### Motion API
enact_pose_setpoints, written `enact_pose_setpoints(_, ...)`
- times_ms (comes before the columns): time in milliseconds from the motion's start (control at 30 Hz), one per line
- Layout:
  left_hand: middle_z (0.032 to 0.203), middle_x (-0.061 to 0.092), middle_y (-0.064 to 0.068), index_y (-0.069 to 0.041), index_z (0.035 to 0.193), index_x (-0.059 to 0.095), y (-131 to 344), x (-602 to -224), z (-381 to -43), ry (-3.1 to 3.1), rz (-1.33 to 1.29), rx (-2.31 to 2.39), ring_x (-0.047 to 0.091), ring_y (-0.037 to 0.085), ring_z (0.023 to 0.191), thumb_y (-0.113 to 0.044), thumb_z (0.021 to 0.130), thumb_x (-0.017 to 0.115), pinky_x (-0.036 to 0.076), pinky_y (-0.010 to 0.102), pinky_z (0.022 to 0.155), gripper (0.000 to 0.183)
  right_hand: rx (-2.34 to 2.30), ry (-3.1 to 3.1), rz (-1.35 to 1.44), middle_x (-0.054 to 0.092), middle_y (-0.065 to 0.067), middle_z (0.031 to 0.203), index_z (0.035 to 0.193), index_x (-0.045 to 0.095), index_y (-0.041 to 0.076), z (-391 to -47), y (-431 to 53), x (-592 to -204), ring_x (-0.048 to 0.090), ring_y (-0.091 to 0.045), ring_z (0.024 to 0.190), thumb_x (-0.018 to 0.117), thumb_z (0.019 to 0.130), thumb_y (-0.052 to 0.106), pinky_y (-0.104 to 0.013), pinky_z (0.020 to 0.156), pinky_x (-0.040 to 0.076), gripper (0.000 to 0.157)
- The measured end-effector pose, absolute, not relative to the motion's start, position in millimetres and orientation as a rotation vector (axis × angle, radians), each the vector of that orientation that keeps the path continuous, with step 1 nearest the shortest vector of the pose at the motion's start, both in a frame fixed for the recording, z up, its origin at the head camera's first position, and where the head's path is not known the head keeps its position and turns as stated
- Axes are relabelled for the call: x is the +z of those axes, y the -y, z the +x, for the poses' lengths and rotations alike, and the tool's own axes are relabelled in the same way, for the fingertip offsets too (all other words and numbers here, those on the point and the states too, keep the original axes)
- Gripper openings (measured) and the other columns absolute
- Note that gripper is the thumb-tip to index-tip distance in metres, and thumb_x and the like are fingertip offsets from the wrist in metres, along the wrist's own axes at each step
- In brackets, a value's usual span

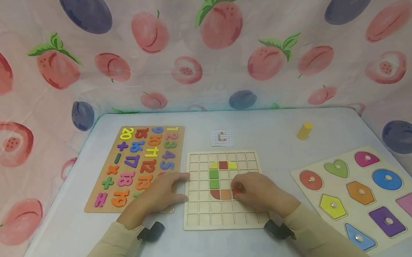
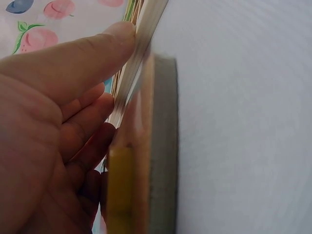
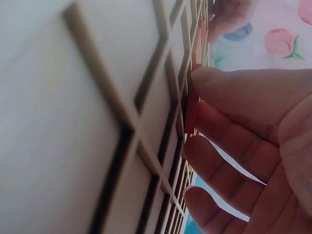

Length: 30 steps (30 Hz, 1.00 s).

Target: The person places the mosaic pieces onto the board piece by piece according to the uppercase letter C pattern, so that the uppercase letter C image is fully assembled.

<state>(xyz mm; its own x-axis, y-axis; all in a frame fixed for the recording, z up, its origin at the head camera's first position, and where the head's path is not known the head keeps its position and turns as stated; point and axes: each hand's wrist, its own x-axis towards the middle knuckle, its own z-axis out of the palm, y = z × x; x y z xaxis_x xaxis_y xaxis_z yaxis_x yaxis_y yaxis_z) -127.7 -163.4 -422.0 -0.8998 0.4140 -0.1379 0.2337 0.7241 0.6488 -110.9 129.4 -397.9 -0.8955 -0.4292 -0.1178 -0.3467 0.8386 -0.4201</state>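
A wooden grid board [image 1: 202,221] lies flat in front of me. Its cells hold a red square [image 1: 223,165] between two yellow corner pieces, green squares [image 1: 214,183] down the left, a red-brown rounded piece [image 1: 215,194] and an orange square [image 1: 226,194]. My right hand [image 1: 259,191] pinches a red piece [image 3: 191,114] between thumb and forefinger, over the cell right of the orange square. My left hand [image 1: 158,194] touches the board's left edge with thumb and fingertips, fingers loosely extended. Beyond the board lies a small card [image 1: 222,138] with a printed coloured grid pattern.
At left, partly under my left hand, lies a wooden number board [image 1: 103,193] with coloured digits and signs. A shape puzzle board [image 1: 303,165] with knobbed pieces lies at right. A yellow cylinder [image 1: 304,131] stands at the back right. Fruit-print cloth hangs behind the table.
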Motion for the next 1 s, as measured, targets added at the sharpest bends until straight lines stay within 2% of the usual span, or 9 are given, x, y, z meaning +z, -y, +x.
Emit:
enact_pose_setpoints(600,0.140,0.058,0.002,-0.011,0.138,0.061,162.5,-420.8,-127.3,-2.651,0.491,0.951,0.044,0.025,0.137,-0.019,0.083,0.083,0.033,0.046,0.115,0.059,-0.566,-2.814,-0.578,0.064,0.009,0.085,0.091,0.070,0.018,-113.3,-127.2,-399.4,0.059,-0.013,0.082,0.077,0.084,0.012,-0.036,0.080,0.052,0.012)
enact_pose_setpoints(700,0.140,0.058,0.002,-0.011,0.138,0.061,162.4,-421.0,-127.4,-2.648,0.491,0.951,0.043,0.025,0.138,-0.019,0.083,0.083,0.033,0.046,0.115,0.059,-0.564,-2.809,-0.578,0.066,0.007,0.088,0.095,0.071,0.016,-113.9,-127.4,-400.0,0.060,-0.015,0.085,0.079,0.083,0.013,-0.037,0.082,0.052,0.015)
enact_pose_setpoints(833,0.140,0.058,0.002,-0.011,0.138,0.061,162.5,-421.5,-127.5,-2.649,0.494,0.952,0.043,0.025,0.138,-0.019,0.083,0.083,0.033,0.046,0.115,0.059,-0.561,-2.787,-0.538,0.069,0.004,0.098,0.107,0.072,0.013,-114.7,-129.7,-400.2,0.063,-0.018,0.094,0.080,0.083,0.017,-0.040,0.088,0.052,0.026)
enact_pose_setpoints(1000,0.140,0.058,0.002,-0.011,0.138,0.061,162.4,-421.0,-127.1,-2.645,0.490,0.953,0.043,0.026,0.138,-0.019,0.083,0.083,0.033,0.046,0.115,0.059,-0.592,-2.750,-0.452,0.069,0.003,0.104,0.116,0.071,0.015,-117.0,-138.0,-397.5,0.062,-0.019,0.097,0.078,0.083,0.019,-0.042,0.089,0.051,0.034)
